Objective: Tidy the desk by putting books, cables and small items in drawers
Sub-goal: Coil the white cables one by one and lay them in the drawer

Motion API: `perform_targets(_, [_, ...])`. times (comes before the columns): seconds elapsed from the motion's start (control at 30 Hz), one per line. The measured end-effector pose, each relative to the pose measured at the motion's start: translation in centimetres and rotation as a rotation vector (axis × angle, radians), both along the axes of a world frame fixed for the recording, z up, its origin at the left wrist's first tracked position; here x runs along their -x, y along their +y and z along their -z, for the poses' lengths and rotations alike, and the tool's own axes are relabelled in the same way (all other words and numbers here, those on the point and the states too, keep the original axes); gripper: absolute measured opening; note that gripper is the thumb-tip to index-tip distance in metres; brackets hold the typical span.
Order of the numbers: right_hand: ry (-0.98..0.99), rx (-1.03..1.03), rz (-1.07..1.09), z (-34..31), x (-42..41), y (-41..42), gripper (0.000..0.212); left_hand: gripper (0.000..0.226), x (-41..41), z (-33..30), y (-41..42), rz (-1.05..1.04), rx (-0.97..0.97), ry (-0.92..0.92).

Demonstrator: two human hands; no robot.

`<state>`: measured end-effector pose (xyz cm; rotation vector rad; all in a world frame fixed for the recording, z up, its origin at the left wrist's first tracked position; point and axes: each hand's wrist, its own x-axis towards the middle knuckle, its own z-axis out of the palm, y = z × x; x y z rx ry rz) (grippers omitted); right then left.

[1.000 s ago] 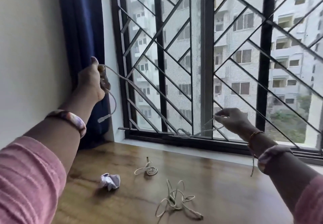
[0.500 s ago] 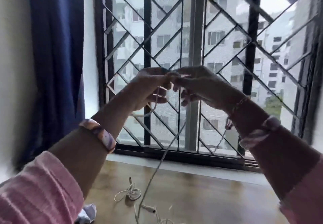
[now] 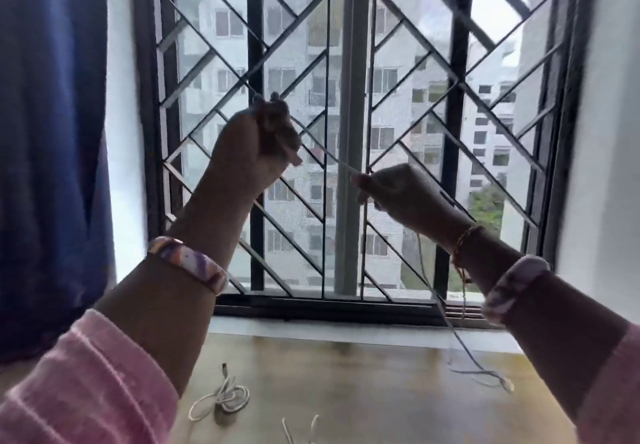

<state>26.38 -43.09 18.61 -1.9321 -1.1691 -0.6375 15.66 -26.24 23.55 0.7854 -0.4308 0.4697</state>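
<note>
— White cable (image 3: 323,153)?
— Stretched taut in the air before the window, slanting down to the right, then hanging to the desk (image 3: 363,384) with its end at far right.
— Others?
— Second white cable (image 3: 227,398) loosely coiled on the near left; third cable (image 3: 299,431) barely showing at the near edge.

My pink striped sleeves (image 3: 86,381) are pushed up; a marbled purple bangle (image 3: 188,263) circles each wrist, plus an orange thread (image 3: 462,253) on my right
</note>
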Motion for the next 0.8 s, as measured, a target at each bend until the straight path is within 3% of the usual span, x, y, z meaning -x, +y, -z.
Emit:
perform_targets(0.07, [-0.035, 0.048, -0.016, 0.9, 0.2, 0.8, 0.029, 0.032, -1.7, -0.6, 0.1, -0.151, 0.117, -0.002])
perform_targets(0.23, [-0.156, 0.103, 0.035, 1.8, -0.8, -0.9, 0.017, 0.026, -5.1, -0.1, 3.7, -0.890, 0.001, -0.004])
perform_targets(0.3, [-0.252, 0.081, 0.089, 1.5, -1.8, -1.6, 0.017, 0.026, -5.9, 0.2, 5.7, -1.233, -0.278, -0.050])
perform_targets(0.37, [-0.335, -0.017, 0.161, 0.5, -3.7, -1.9, 0.012, 0.027, -6.4, 0.7, 6.5, -1.464, -0.824, -0.093])
perform_targets(0.4, [-0.352, -0.076, 0.178, -0.3, -4.7, -2.0, 0.012, 0.028, -6.5, 1.1, 6.5, -1.462, -1.126, -0.087])
perform_targets(0.47, [-0.378, -0.160, 0.213, -1.7, -5.8, -2.3, 0.010, 0.028, -6.3, 1.9, 5.6, -1.169, -1.536, 0.054])
perform_targets(0.53, [-0.400, -0.177, 0.238, -2.9, -6.5, -2.5, 0.022, 0.030, -5.5, 2.1, 4.5, -0.718, -1.575, 0.277])
perform_targets(0.6, [-0.387, -0.178, 0.234, -3.4, -6.8, -2.4, 0.034, 0.037, -4.7, 2.0, 3.9, -0.357, -1.382, 0.377])
perform_targets(0.63, [-0.364, -0.187, 0.227, -3.5, -7.0, -2.2, 0.037, 0.042, -4.4, 1.9, 3.7, -0.240, -1.274, 0.341])
perform_targets(0.73, [-0.254, -0.181, 0.196, -3.0, -7.9, -1.2, 0.050, 0.039, -3.9, 1.2, 3.1, 0.031, -0.866, 0.076])
perform_targets(0.8, [-0.204, -0.105, 0.206, -1.9, -8.4, -0.4, 0.050, 0.033, -4.0, 0.2, 2.7, 0.097, -0.528, -0.074])
